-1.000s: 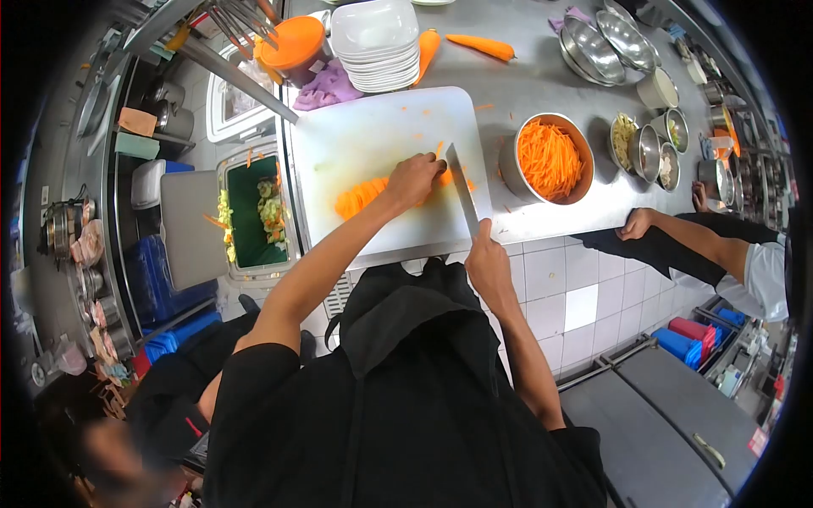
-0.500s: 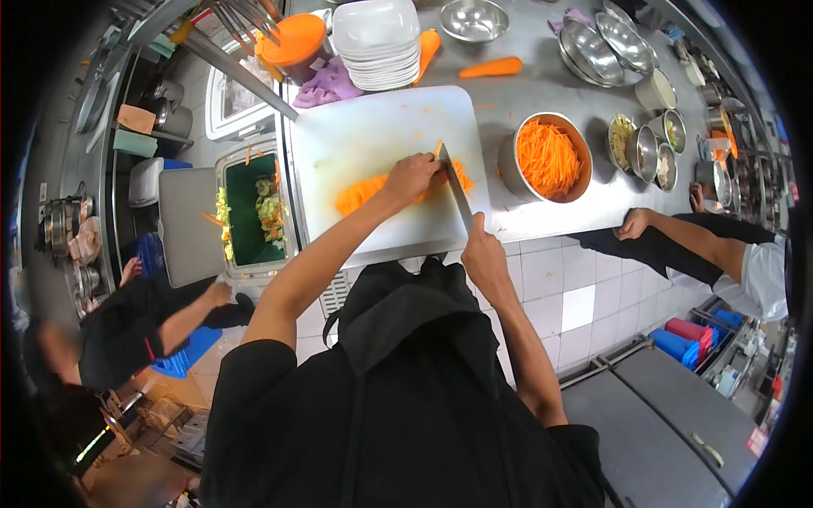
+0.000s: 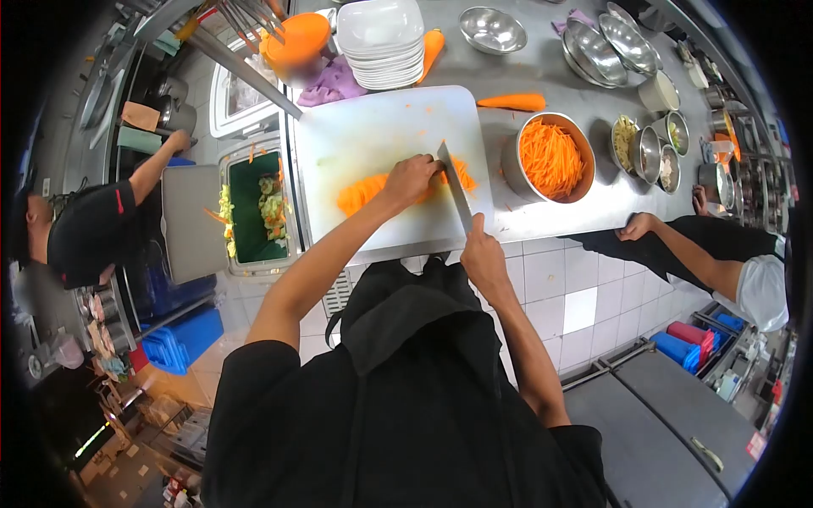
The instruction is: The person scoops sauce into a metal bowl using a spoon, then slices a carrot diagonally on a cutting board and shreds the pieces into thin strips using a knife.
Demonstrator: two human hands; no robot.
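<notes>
On the white cutting board [image 3: 339, 140] lies a row of sliced carrot [image 3: 360, 195]. My left hand [image 3: 412, 179] presses on the right part of this row with curled fingers. My right hand [image 3: 484, 258] is closed around the handle of a kitchen knife [image 3: 457, 188]. Its blade stands just right of my left fingertips, with cut carrot strips [image 3: 464, 176] on both sides of it. How deep the edge sits in the carrot is hidden. Right of the board is a metal pot [image 3: 591, 188] filled with shredded carrot [image 3: 549, 161].
A whole carrot [image 3: 511, 102] lies behind the pot, near a steel bowl [image 3: 493, 30]. Stacked white dishes [image 3: 385, 51] stand behind the board. A scrap bin [image 3: 246, 212] is at left. Co-workers' arms show at left [image 3: 157, 165] and right [image 3: 690, 248].
The whole carrot has shifted towards me, and the steel bowl behind it has moved slightly right. The co-worker at left has moved forward, arm outstretched. My hands and the knife hold nearly the same place.
</notes>
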